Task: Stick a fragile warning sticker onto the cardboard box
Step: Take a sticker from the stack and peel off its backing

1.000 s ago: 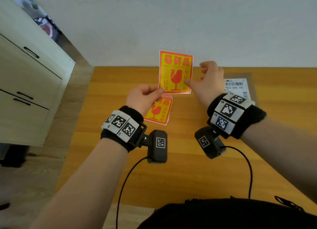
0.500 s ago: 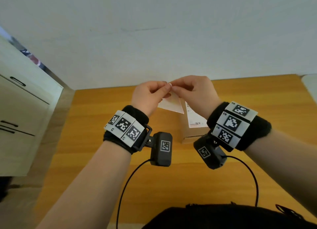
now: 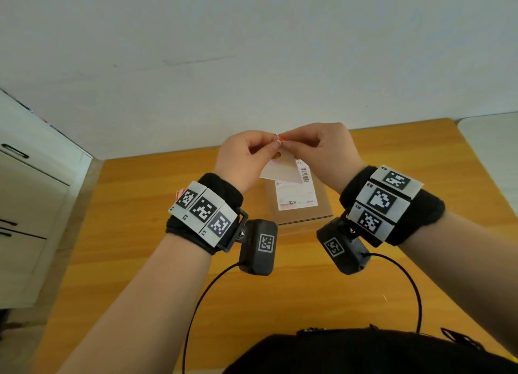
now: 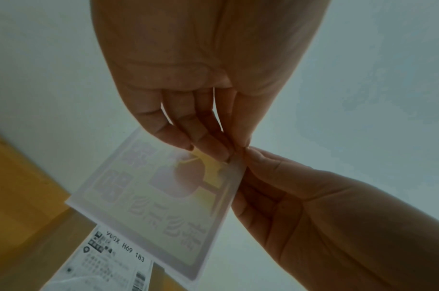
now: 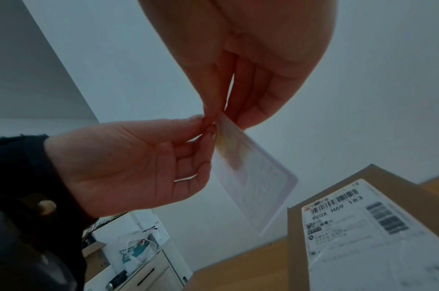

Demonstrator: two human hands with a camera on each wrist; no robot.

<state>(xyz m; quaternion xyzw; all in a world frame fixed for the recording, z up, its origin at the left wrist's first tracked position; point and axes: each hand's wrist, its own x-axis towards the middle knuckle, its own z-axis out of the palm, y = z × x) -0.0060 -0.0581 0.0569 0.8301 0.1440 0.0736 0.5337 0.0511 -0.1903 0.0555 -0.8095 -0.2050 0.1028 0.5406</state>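
Note:
The fragile sticker [image 3: 280, 172] hangs in the air above the cardboard box [image 3: 300, 214], its pale back facing me. My left hand [image 3: 272, 147] and right hand [image 3: 286, 143] both pinch its top corner, where a small red tip shows. In the left wrist view the left hand [image 4: 213, 151] pinches the sticker [image 4: 150, 196] corner, and the mirrored print shows through. The right wrist view has my right hand [image 5: 228, 116] and left hand [image 5: 207, 126] meeting at the sticker [image 5: 253, 177] corner. The box [image 5: 337, 196] lies flat with a white shipping label on top.
The box lies on a wooden table [image 3: 140, 261] against a white wall. A stack of spare red stickers [image 3: 179, 195] peeks out behind my left wristband. A white drawer cabinet [image 3: 28, 205] stands left of the table, and a pale surface [image 3: 490, 149] adjoins it on the right.
The sticker has turned from printed face to pale back towards me. Both hands have come together at its top corner, above the box. A red tip now shows between the fingertips.

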